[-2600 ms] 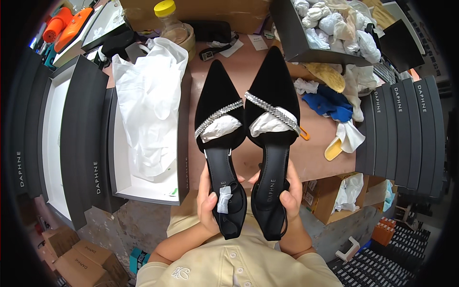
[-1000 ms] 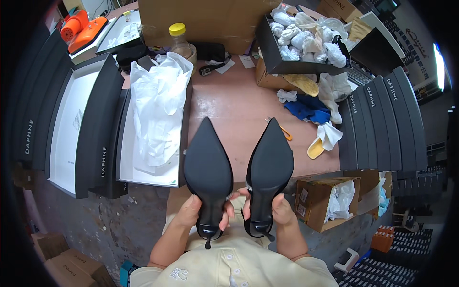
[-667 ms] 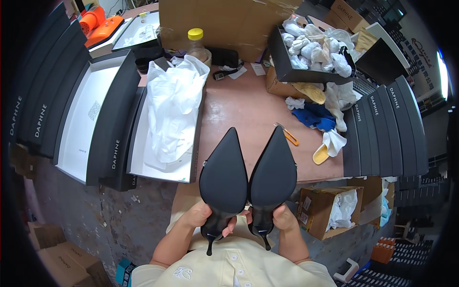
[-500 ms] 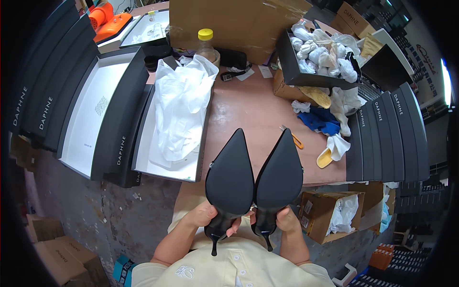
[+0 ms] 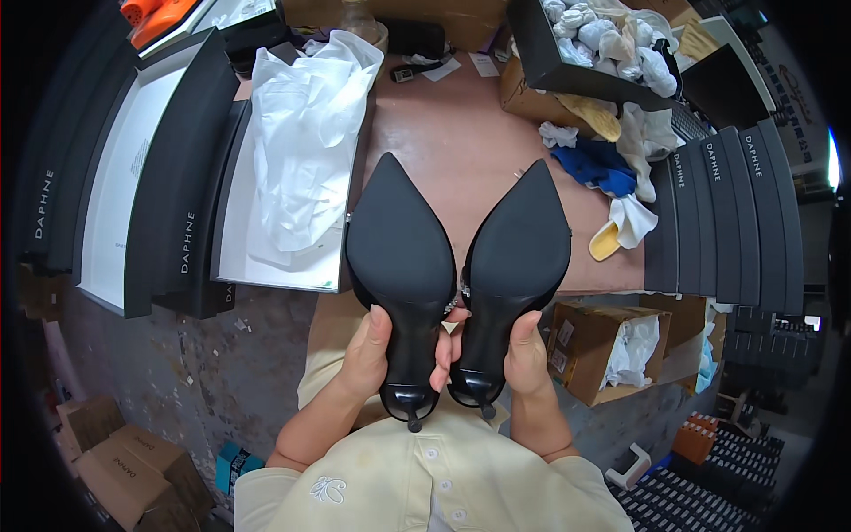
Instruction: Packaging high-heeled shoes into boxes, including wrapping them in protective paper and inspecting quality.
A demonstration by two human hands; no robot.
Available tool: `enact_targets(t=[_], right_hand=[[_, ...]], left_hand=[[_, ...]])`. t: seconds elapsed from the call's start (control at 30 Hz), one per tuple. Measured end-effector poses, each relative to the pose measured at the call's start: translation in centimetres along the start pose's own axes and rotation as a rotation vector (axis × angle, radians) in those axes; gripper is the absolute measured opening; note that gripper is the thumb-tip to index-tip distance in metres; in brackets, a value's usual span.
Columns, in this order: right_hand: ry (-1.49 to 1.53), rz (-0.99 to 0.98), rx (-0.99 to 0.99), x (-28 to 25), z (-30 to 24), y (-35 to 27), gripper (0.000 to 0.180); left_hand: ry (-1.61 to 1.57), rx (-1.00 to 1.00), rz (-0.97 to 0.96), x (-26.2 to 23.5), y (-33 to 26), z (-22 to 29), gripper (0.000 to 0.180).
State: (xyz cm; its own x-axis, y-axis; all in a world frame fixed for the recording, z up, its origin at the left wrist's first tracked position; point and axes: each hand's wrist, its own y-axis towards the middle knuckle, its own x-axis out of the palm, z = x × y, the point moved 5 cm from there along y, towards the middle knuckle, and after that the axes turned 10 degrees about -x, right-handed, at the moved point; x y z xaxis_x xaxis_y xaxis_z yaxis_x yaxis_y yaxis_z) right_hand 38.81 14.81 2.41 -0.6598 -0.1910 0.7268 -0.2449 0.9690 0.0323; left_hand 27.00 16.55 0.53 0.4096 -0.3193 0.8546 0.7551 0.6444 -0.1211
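Centre frame: left hand and right hand each grip one black pointed high-heeled shoe, left shoe, right shoe, soles turned up, side by side, for viewing.

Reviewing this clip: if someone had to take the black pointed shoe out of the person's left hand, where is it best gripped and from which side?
Probably the broad forepart of the left shoe, pinched across its width from the toe end. The sole faces up, the pointed toe aims away over the table, and the left hand already wraps the narrow waist near the heel, leaving the front half free.

Both black shoe soles are looking smooth and matt; crinkled white tissue paper is lying beside them.
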Motion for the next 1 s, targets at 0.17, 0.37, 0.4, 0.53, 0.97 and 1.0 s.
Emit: enact_targets(t=[0.17, 0.37, 0.4, 0.53, 0.97, 1.0], right_hand=[[-0.076, 0.008, -0.011, 0.7, -0.4, 0.1, 0.081], [-0.024, 0.012, -0.064, 1.6, -0.4, -0.4, 0.072], [-0.047, 0.005, -0.068, 1.7, -0.5, -0.4, 0.072], [-0.118, -0.008, -0.078, 1.6, -0.8, -0.6, 0.072], [-0.102, -0.081, -0.090, -0.1, 0.0, -0.5, 0.069], [-0.103, -0.081, -0.094, -0.3, 0.0, -0.4, 0.069]], left_hand=[[0.061, 0.039, -0.039, 0.6, -0.1, 0.8, 0.087], [0.123, 0.104, -0.053, 1.2, -0.6, 1.3, 0.085], [0.129, 0.119, -0.049, 1.3, -0.7, 1.5, 0.085], [0.142, 0.092, -0.036, 1.7, -0.8, 1.7, 0.085], [0.305, 0.072, -0.003, 0.8, -0.5, 2.1, 0.082], [0.306, 0.074, -0.008, 0.6, -0.4, 1.9, 0.082]])
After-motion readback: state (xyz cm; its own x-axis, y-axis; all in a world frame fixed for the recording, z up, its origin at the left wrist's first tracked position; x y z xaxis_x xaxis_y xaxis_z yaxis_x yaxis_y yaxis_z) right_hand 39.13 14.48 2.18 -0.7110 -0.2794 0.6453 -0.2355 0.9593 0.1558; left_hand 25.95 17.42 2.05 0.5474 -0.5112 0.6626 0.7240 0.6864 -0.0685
